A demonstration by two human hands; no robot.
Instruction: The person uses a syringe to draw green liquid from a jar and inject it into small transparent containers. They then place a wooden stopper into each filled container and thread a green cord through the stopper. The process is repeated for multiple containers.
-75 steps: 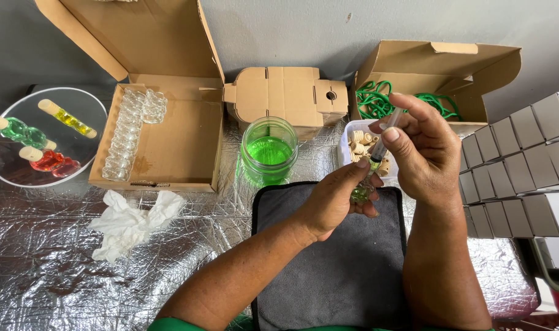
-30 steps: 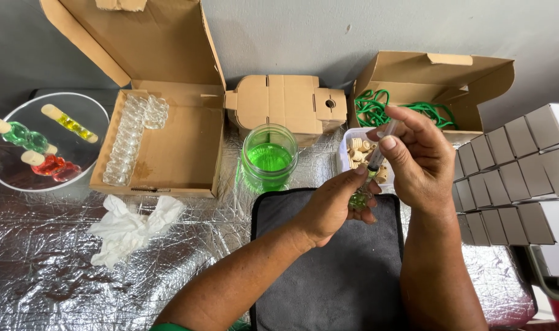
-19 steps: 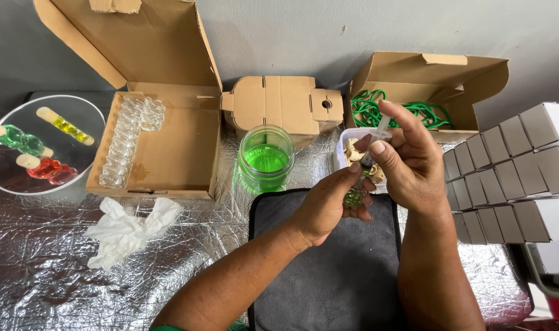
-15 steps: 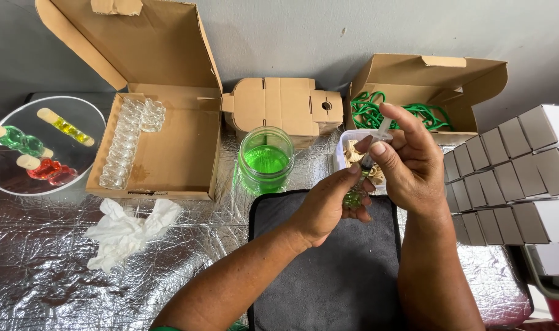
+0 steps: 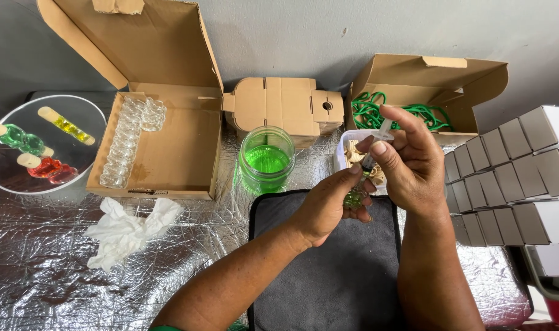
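Foil-covered table (image 5: 40,288), left hand (image 5: 328,205) pinching green bottle (image 5: 355,197), right hand (image 5: 411,162) gripping syringe (image 5: 374,150)

I see crinkled, shiny silver foil (image 5: 40,276) covering the table, with a matt dark cloth mat (image 5: 328,282) laid over it at the near centre. The open boxes (image 5: 169,147) on the far side are plain brown cardboard, dull and smooth. The jar (image 5: 266,160) of green liquid looks like clear glossy glass or plastic. On the left, a crumpled white tissue (image 5: 127,230) looks soft and papery. The syringe (image 5: 374,149) is clear plastic.
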